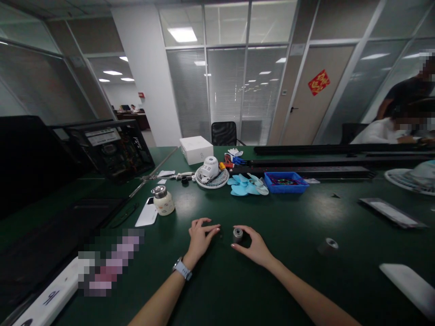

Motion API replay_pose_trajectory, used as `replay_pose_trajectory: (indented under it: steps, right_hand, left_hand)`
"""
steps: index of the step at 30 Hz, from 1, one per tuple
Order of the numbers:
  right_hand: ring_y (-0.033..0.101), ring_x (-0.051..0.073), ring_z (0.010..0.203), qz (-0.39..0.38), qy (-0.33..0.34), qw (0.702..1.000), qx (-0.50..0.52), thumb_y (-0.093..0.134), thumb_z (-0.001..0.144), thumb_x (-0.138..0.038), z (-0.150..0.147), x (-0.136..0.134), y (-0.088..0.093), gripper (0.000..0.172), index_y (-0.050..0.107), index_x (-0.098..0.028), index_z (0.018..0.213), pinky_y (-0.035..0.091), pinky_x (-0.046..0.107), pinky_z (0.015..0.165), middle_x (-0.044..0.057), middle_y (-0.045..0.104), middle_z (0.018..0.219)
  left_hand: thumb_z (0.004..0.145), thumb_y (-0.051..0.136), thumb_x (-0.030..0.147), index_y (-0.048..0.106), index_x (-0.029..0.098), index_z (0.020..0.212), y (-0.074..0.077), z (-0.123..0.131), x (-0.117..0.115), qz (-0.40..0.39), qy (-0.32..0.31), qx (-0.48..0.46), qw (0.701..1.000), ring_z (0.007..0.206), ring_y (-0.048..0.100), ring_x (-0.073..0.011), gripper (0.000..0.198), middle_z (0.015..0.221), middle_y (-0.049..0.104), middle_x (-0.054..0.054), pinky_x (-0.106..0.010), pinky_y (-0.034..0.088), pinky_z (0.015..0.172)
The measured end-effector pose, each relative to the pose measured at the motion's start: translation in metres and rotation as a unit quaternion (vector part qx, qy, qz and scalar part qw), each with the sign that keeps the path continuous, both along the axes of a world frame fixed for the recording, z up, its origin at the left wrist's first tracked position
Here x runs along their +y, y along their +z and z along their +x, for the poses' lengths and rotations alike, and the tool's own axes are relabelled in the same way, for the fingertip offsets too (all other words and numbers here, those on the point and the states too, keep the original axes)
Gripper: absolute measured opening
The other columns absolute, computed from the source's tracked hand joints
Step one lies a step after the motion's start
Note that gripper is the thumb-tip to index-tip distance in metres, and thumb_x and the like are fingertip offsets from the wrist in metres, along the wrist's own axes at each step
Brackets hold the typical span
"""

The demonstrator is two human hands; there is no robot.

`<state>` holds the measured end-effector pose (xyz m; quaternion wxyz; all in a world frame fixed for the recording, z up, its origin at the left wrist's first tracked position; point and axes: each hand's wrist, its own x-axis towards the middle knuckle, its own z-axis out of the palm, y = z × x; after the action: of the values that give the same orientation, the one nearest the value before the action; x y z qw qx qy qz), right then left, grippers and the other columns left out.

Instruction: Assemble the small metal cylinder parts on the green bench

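My right hand [254,244] curves its thumb and index finger round a small grey metal cylinder [237,234], which is upright with a round opening in its top. To its left, my left hand [200,237] is held just over the table, fingers apart and nothing in them; a watch [182,269] is on that wrist. A tiny dark piece [220,236] lies between the two hands, too small to name. A second metal cylinder [328,246] of similar look stands farther right on the green table [217,290].
Beyond my hands are light-blue fan blades [247,185], a white fan head [211,170], a blue tray [286,185] holding wires, and a white box [197,149]. A cream bottle [163,200] stands beside a white phone [147,213] at left. People [397,122] are at far right.
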<state>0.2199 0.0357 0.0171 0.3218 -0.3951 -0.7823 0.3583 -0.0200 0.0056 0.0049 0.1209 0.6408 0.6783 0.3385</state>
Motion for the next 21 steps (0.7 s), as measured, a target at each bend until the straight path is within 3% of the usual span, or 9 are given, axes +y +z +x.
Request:
replay_pose_trajectory:
  steps: [3,7,10,13,16,19,21]
  right_hand:
    - [0.058,0.025,0.117,0.0,-0.002,1.0,0.008,0.074,0.073,-0.041,-0.002,0.0,-0.001,0.052,0.062,-0.024,0.121,0.044,0.044,0.102,0.007,0.064,0.124]
    - [0.064,0.024,0.103,0.005,-0.032,0.999,0.032,0.072,0.075,-0.041,-0.004,0.001,-0.004,0.041,0.068,-0.022,0.111,0.05,0.042,0.093,0.007,0.07,0.112]
    - [0.065,0.024,0.096,0.042,-0.084,0.995,0.022,0.072,0.074,-0.044,0.013,0.009,0.004,0.041,0.069,-0.023,0.109,0.052,0.043,0.088,0.006,0.071,0.109]
    - [0.066,0.024,0.096,0.085,-0.161,0.983,0.027,0.07,0.074,-0.047,0.057,0.026,0.024,0.043,0.069,-0.022,0.109,0.052,0.042,0.09,0.008,0.072,0.108]
    - [0.068,0.025,0.092,0.082,-0.281,0.956,0.018,0.069,0.072,-0.05,0.119,0.043,0.038,0.048,0.067,-0.018,0.108,0.054,0.039,0.085,0.011,0.073,0.103]
    - [0.07,0.028,0.088,0.061,-0.397,0.914,-0.063,0.07,0.066,-0.048,0.172,0.056,0.034,0.047,0.068,-0.018,0.102,0.055,0.041,0.081,0.011,0.074,0.096]
    - [0.07,0.029,0.088,0.031,-0.427,0.896,-0.12,0.07,0.064,-0.046,0.194,0.062,0.023,0.043,0.069,-0.019,0.097,0.054,0.042,0.079,0.01,0.075,0.092]
  left_hand:
    - [0.091,0.051,0.043,0.075,0.034,0.104,0.0,0.002,0.001,0.039,0.046,-0.039,0.997,0.106,0.047,-0.0256,0.029,0.109,0.062,-0.007,-0.046,0.04,0.095]
    - [0.093,0.047,0.045,0.076,0.03,0.102,0.0,0.004,0.001,0.068,0.042,-0.058,0.995,0.102,0.049,-0.0233,0.034,0.103,0.064,-0.006,-0.043,0.041,0.095]
    - [0.093,0.045,0.045,0.075,0.029,0.104,0.002,0.005,0.001,0.068,0.044,-0.059,0.995,0.101,0.049,-0.0232,0.036,0.102,0.064,-0.006,-0.042,0.041,0.094]
    - [0.093,0.046,0.045,0.074,0.029,0.104,0.002,0.006,0.001,0.07,0.043,-0.06,0.995,0.1,0.05,-0.0231,0.035,0.103,0.064,-0.006,-0.041,0.042,0.093]
    - [0.092,0.047,0.045,0.074,0.029,0.102,0.002,0.007,0.002,0.072,0.037,-0.062,0.995,0.1,0.05,-0.0232,0.034,0.104,0.064,-0.006,-0.041,0.042,0.092]
    - [0.092,0.046,0.046,0.074,0.028,0.101,0.002,0.007,0.003,0.071,0.033,-0.063,0.995,0.101,0.05,-0.0234,0.035,0.103,0.064,-0.006,-0.041,0.042,0.092]
    - [0.092,0.046,0.047,0.074,0.027,0.1,0.001,0.007,0.004,0.068,0.033,-0.063,0.995,0.1,0.05,-0.0234,0.035,0.103,0.065,-0.006,-0.041,0.042,0.092]
